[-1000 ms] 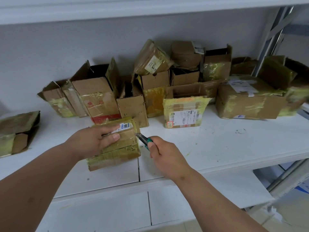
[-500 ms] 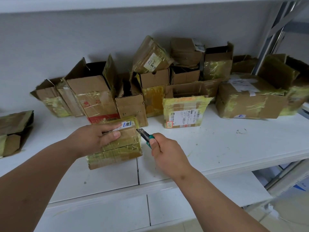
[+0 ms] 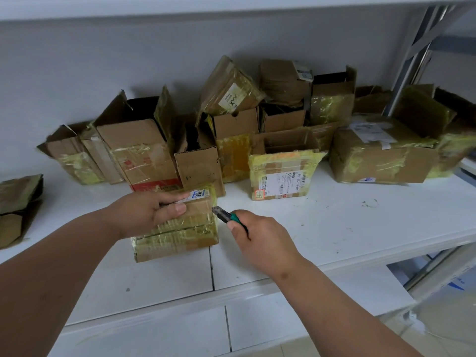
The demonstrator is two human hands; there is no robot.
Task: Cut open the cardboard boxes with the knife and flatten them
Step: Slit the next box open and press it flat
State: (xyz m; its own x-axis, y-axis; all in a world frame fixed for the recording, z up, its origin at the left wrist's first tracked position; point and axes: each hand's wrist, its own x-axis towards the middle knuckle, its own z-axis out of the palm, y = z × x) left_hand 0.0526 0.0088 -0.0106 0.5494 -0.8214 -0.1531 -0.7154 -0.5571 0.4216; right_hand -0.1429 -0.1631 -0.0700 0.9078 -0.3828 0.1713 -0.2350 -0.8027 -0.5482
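Up front, left hand [image 3: 144, 215] grips taped box [image 3: 177, 228], right hand [image 3: 260, 240] clutches knife [image 3: 223, 215], opened boxes [image 3: 257, 140] crowding behind.

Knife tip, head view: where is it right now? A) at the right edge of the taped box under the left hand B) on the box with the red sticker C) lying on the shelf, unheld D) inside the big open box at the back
A: the knife, gripped in the right hand, has its tip at the right edge of the taped box that the left hand holds down.
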